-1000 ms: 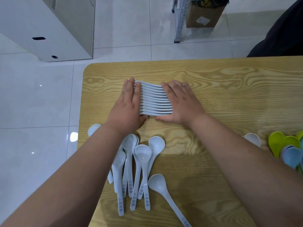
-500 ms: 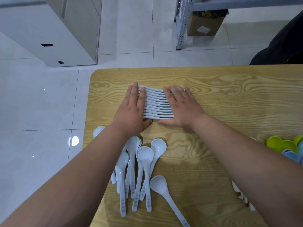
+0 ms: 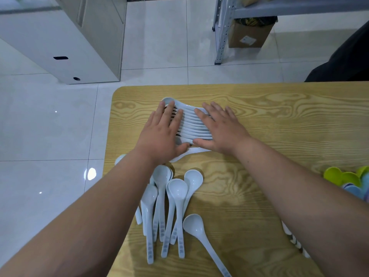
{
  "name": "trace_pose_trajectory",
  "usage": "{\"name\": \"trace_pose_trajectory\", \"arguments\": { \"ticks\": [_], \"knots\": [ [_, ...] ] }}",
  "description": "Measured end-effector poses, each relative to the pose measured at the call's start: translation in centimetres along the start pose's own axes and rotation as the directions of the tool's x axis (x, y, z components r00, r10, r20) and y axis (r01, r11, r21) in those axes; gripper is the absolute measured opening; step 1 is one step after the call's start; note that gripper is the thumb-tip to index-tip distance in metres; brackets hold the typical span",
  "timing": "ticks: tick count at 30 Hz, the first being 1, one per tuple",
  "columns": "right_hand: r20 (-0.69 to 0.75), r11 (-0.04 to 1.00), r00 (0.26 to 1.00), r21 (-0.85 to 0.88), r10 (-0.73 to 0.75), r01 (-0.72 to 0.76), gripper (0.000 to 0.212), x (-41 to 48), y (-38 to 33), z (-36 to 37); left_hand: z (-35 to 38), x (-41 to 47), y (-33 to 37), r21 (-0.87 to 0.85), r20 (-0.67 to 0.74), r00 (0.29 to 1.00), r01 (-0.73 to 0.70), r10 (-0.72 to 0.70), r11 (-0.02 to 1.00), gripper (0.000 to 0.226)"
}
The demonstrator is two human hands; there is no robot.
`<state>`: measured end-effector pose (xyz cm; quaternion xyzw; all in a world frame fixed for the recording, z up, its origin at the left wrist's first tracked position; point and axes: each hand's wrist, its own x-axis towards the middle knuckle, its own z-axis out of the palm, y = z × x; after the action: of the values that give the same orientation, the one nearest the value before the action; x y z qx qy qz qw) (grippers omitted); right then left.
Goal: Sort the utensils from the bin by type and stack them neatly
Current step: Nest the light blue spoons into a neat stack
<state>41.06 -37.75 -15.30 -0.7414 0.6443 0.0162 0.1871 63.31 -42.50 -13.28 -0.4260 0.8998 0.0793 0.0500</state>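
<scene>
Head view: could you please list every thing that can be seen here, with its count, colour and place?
spoon row: one tight row, count unclear, white, far part of the table between both hands
loose spoons: about eight, white, near left of the table, handles toward the camera
coloured utensils: a few, green and blue, right table edge, partly cut off
table: one, light wood grain
cabinet: one, white, on the floor, far left
shelf rack: one, grey metal, far right of centre
cardboard box: one, brown, under the rack
left hand: flat, pressing the row's left end
right hand: flat, pressing the row's right end
</scene>
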Motion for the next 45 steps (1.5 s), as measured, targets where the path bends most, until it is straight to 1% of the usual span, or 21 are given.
{"name": "trace_pose_trajectory", "arguments": {
  "ticks": [4, 7, 9, 12, 16, 19, 23, 25, 27, 30, 31, 32, 33, 34, 36, 38, 39, 41, 43, 45],
  "knots": [
    [0.015, 1.0, 1.0, -0.013, -0.001, 0.001, 0.102, 0.2, 0.2, -0.3, -0.4, 0.1, 0.2, 0.017, 0.026, 1.0, 0.011, -0.012, 1.0, 0.101],
    [0.025, 1.0, 1.0, -0.007, 0.009, -0.009, 0.101, 0.4, 0.4, -0.7, -0.9, 0.0, 0.2, 0.021, 0.04, 0.999, 0.018, -0.019, 1.0, 0.093],
    [0.038, 1.0, 0.999, -0.006, 0.016, -0.016, 0.101, 0.6, 0.5, -1.1, -1.1, 0.0, 0.3, 0.019, -0.002, 1.0, 0.017, -0.017, 1.0, 0.084],
    [0.06, 1.0, 0.998, -0.024, 0.02, -0.018, 0.092, 0.8, 0.7, -1.5, -1.5, -0.1, 0.2, 0.027, -0.094, 0.996, -0.009, 0.011, 1.0, 0.064],
    [0.07, 0.999, 0.997, -0.043, 0.027, -0.024, 0.089, 1.1, 0.6, -1.9, -2.0, -0.8, 0.3, 0.018, -0.16, 0.987, -0.025, 0.028, 1.0, 0.046],
    [0.058, 0.998, 0.998, -0.046, 0.036, -0.033, 0.089, 1.1, 0.6, -2.1, -2.0, -2.1, 0.5, 0.011, -0.178, 0.984, -0.017, 0.018, 1.0, 0.039],
    [0.046, 0.998, 0.997, -0.034, 0.056, -0.054, 0.086, 0.8, 0.4, -2.6, -1.8, -4.6, 0.6, -0.025, -0.153, 0.988, -0.009, 0.005, 1.0, 0.037],
    [-0.003, 0.998, 0.998, -0.001, 0.064, -0.064, 0.084, 0.0, -0.3, -2.7, -1.5, -6.2, 0.6, -0.047, -0.125, 0.992, 0.001, -0.007, 0.999, 0.04],
    [-0.092, 0.994, 0.993, 0.088, 0.077, -0.069, 0.078, -2.0, -1.7, -2.5, -1.1, -8.1, 0.7, -0.071, -0.112, 0.994, 0.0, -0.008, 0.997, 0.041],
    [-0.309, 0.983, 0.947, 0.181, 0.086, -0.03, 0.049, -7.3, -4.7, -0.5, -0.4, -11.0, 1.0, -0.096, -0.127, 0.992, -0.027, 0.015, 0.995, 0.04],
    [-0.339, 0.978, 0.935, 0.208, 0.107, -0.036, 0.041, -9.5, -5.8, 0.5, -0.1, -11.9, 1.0, -0.106, -0.134, 0.991, -0.038, 0.023, 0.994, 0.038],
    [-0.328, 0.968, 0.935, 0.243, 0.136, -0.056, 0.035, -11.7, -6.8, 1.6, 0.2, -12.7, 1.1, -0.122, -0.142, 0.989, -0.051, 0.033, 0.991, 0.036],
    [-0.282, 0.956, 0.945, 0.281, 0.168, -0.086, 0.033, -13.9, -7.8, 2.4, 0.5, -13.4, 1.3, -0.136, -0.144, 0.989, -0.062, 0.043, 0.989, 0.034],
    [-0.207, 0.94, 0.958, 0.317, 0.197, -0.125, 0.035, -16.1, -8.8, 3.4, 0.8, -13.9, 1.5, -0.144, -0.141, 0.989, -0.071, 0.05, 0.987, 0.034],
    [-0.018, 0.898, 0.969, 0.38, 0.246, -0.221, 0.05, -19.7, -10.6, 5.0, 1.0, -14.4, 2.1, -0.16, -0.113, 0.992, -0.064, 0.046, 0.985, 0.036],
    [0.128, 0.89, 0.962, 0.368, 0.24, -0.27, 0.064, -22.1, -12.2, 6.6, 1.0, -14.1, 2.8, -0.186, -0.061, 0.998, -0.044, 0.033, 0.982, 0.04],
    [0.162, 0.903, 0.962, 0.34, 0.22, -0.264, 0.064, -22.8, -12.8, 7.2, 0.9, -13.7, 3.1, -0.201, -0.033, 0.999, -0.032, 0.026, 0.979, 0.043],
    [0.156, 0.915, 0.962, 0.306, 0.225, -0.264, 0.053, -23.4, -13.8, 8.1, 1.1, -12.8, 3.5, -0.236, 0.005, 1.0, -0.021, 0.022, 0.972, 0.042],
    [0.141, 0.897, 0.946, 0.301, 0.293, -0.323, 0.041, -23.5, -14.4, 8.2, 1.3, -12.0, 3.7, -0.267, 0.001, 1.0, -0.021, 0.022, 0.964, 0.027],
    [0.149, 0.849, 0.917, 0.348, 0.37, -0.399, 0.035, -23.5, -14.7, 8.0, 1.2, -11.6, 3.8, -0.279, -0.002, 1.0, -0.028, 0.029, 0.96, 0.015]
  ]
}}
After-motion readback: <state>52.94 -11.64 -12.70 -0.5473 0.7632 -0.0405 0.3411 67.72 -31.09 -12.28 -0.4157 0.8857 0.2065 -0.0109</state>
